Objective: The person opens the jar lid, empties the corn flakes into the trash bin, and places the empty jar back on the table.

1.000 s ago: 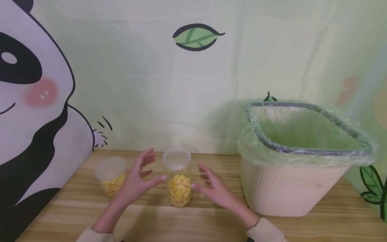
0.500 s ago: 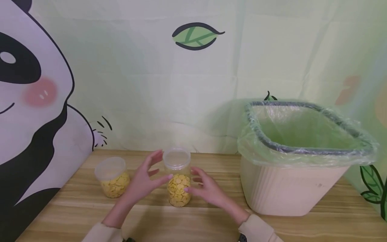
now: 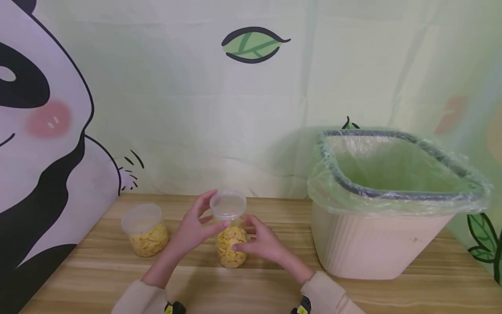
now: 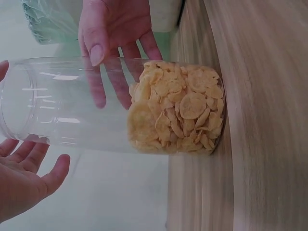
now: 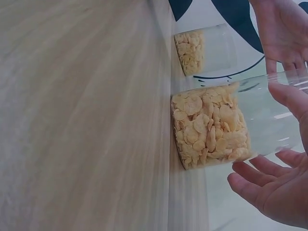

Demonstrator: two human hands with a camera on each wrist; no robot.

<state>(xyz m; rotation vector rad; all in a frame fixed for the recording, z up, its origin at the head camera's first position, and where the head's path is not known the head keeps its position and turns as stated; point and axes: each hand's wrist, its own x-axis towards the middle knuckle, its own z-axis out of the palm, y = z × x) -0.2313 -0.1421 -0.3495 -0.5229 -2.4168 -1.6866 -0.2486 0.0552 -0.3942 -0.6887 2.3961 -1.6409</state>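
Observation:
A tall clear jar with a clear lid stands upright on the wooden table, its lower part filled with yellow flakes that look like cornflakes. My left hand is at its left side, thumb across the front just under the lid, fingers spread behind. From the right, my right hand reaches around the jar lower down, its thumb overlapping the flakes. In both wrist views the fingers are relaxed, right at the jar wall. A shorter clear tub of the same flakes, with a whitish top, stands to the left.
A cream bin with a grey rim and clear green liner stands on the right of the table. Behind is a pale green backdrop printed with a panda and leaves.
Both hands have moved inward from either side, from apart to close around the jar. The jar, tub and bin stay in place.

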